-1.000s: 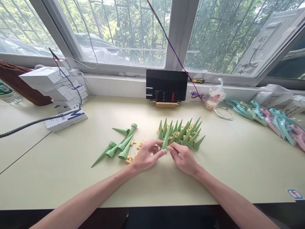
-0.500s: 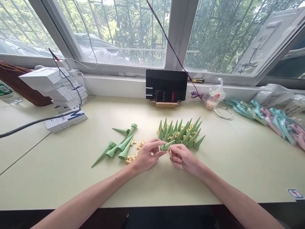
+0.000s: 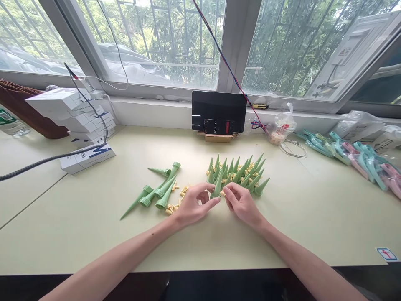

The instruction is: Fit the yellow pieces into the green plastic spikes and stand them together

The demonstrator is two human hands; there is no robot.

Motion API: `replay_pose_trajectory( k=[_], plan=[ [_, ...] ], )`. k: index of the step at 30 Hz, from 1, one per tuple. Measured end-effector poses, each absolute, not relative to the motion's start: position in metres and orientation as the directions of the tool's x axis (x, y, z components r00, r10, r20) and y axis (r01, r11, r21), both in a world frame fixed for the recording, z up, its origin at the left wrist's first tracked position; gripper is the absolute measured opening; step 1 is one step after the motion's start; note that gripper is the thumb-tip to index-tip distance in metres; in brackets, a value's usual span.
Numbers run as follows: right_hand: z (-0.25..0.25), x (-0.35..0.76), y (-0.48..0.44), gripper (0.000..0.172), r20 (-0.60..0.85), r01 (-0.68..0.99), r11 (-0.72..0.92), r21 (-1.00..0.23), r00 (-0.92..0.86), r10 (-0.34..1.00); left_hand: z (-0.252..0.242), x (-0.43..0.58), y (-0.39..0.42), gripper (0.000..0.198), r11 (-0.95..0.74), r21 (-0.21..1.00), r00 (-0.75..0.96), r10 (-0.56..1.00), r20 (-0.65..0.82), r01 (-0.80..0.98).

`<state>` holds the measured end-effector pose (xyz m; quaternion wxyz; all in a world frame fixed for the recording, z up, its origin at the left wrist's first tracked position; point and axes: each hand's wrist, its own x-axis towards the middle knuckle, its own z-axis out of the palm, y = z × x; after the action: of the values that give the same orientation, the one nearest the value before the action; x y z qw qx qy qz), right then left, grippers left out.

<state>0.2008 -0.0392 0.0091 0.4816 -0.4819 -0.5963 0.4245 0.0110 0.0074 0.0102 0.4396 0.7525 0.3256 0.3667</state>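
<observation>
Smooth matte green plastic spike (image 3: 217, 186), cone-shaped with wide ribbed base, upright, point up, in the left hand (image 3: 194, 205). Left thumb and fingers pinch it low at the base, palm side loosely curved. Small tan-yellow tubular piece (image 3: 222, 194) sits at its right side. Right hand (image 3: 242, 205) fingers bunched, nearly closed, tips at that piece; can't tell if gripping. Loose green spikes (image 3: 165, 188) lie crisscrossed left; yellow fittings (image 3: 171, 207) scattered near left wrist; standing spikes (image 3: 237, 176) cluster behind right hand on smooth pale tabletop (image 3: 200, 246).
</observation>
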Motion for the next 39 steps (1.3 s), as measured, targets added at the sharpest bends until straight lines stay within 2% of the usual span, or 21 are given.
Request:
replay_pose_trajectory(
  k=[7, 12, 16, 24, 29, 34, 39],
  plan=[
    [0.009, 0.205, -0.041, 0.026, 0.356, 0.347, 0.366, -0.863, -0.097, 0.93, 0.019, 0.011, 0.006, 0.032, -0.183, 0.976, 0.517, 0.85, 0.098, 0.115],
    [0.007, 0.205, -0.04, 0.027, 0.453, 0.43, 0.468, -0.772, -0.143, 0.88, 0.021, 0.011, 0.006, 0.031, -0.093, 0.994, 0.548, 0.835, 0.047, 0.057],
    [0.004, 0.204, -0.04, 0.028, 0.473, 0.445, 0.487, -0.751, -0.152, 0.868, 0.017, 0.009, 0.006, 0.032, -0.101, 0.993, 0.577, 0.815, 0.046, 0.063],
    [-0.001, 0.204, -0.041, 0.03, 0.483, 0.432, 0.489, -0.758, -0.133, 0.866, 0.018, 0.008, 0.007, 0.029, -0.24, 0.964, 0.615, 0.779, 0.121, 0.115],
    [0.002, 0.201, -0.042, 0.037, 0.377, 0.357, 0.381, -0.853, -0.082, 0.922, 0.012, 0.008, 0.008, 0.025, -0.361, 0.928, 0.596, 0.767, 0.238, 0.094],
    [0.007, 0.2, -0.042, 0.039, 0.13, 0.127, 0.141, -0.982, -0.091, 0.987, 0.006, 0.009, 0.009, 0.021, -0.477, 0.877, 0.588, 0.726, 0.357, 0.056],
    [0.01, 0.203, -0.038, 0.038, -0.068, -0.099, -0.089, -0.991, -0.195, 0.979, 0.005, 0.009, 0.009, 0.019, -0.599, 0.799, 0.628, 0.643, 0.438, 0.055]
  ],
)
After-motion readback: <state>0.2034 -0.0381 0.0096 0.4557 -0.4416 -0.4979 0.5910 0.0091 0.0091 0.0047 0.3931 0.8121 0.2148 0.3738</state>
